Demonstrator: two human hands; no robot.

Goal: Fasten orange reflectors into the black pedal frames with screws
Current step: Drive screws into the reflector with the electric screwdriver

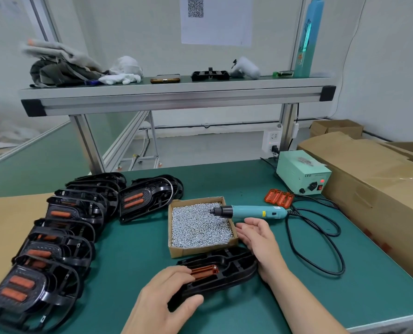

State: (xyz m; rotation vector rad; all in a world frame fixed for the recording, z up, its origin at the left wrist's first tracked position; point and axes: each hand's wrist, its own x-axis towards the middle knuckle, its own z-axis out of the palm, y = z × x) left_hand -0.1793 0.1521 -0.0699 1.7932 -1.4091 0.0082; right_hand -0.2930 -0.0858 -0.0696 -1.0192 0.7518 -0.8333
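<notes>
A black pedal frame (227,268) lies on the green mat in front of me with an orange reflector (204,271) seated in it. My left hand (166,295) holds the frame's near left end, fingers over the top and thumb under the edge. My right hand (256,235) hovers open, palm up, just below the teal electric screwdriver (251,211), not touching it. The screwdriver's tip rests over a cardboard box of small silver screws (200,224). Two loose orange reflectors (279,197) lie further right.
Several black pedal frames with orange reflectors (63,235) are stacked in a row on the left. A green power supply box (301,175) and its black cable (321,239) sit at right, beside large cardboard boxes (374,189). A shelf (176,92) spans above.
</notes>
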